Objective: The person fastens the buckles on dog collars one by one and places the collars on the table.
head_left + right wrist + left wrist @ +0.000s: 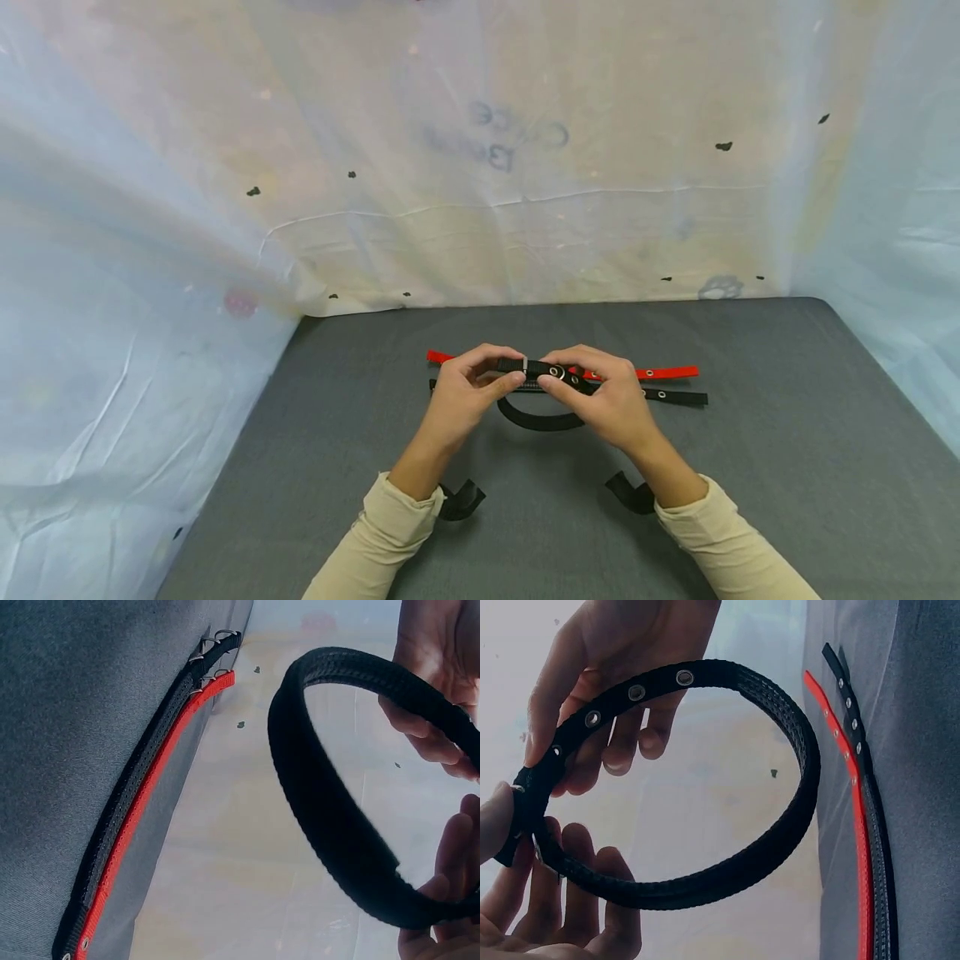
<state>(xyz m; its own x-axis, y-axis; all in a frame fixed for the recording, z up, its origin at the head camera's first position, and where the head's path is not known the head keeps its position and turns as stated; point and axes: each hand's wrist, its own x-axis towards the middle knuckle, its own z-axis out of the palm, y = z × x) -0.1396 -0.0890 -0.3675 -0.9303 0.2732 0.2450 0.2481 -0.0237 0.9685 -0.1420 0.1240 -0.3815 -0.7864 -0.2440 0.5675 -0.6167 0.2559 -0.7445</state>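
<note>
A big pale sheet (637, 83) hangs on the far, left and right sides. It has at least eight little dark spots and some grey marks like letters, too faint to read. In front of it is one grey table (787, 467). Two cream sleeves (738, 542) reach in from the near side.

The left hand (461, 400) pinches one end of the held strap (536, 422) with thumb and fingers. The right hand (611, 404) pinches the other end the same way. The hands are near each other.

There are three straps. The held one is black and up over the middle of the table, bent into a loop. Its ends meet at the hands, its round part hangs below, and the bit between the hands runs left to right. One red strap (678, 372) and one flat black strap (686, 398) lie beyond it on the table, side by side, the red one farther. Both are long from left to right, holed ends pointing right.

Two short black bands (462, 502) sit by the wrists. Between the hands is one metal buckle (525, 367). The held strap shows at least four metal-rimmed holes (636, 692).
</note>
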